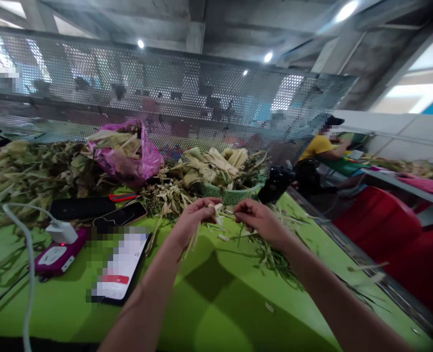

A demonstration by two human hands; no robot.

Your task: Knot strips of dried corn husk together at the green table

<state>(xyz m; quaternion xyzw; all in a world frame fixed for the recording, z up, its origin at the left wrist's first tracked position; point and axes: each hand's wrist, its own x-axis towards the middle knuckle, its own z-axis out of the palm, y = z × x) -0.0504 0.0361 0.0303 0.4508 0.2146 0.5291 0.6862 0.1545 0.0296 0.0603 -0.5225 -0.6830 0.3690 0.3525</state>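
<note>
My left hand [194,217] is closed around a small pale piece of plant husk [216,211], with thin strips hanging below the fingers. My right hand [258,217] pinches the other end of the same piece, close beside the left. Both hands hover above the green table [209,313]. Just behind them lies a heap of dried leaves and husks [209,168], some in a green basket [234,194].
A pink plastic bag [128,154] of husks sits at the back left. Phones [123,266] and a pink power bank [56,254] with a white cable lie at the left. Another person in a yellow shirt [317,146] works at the right, behind a mesh screen.
</note>
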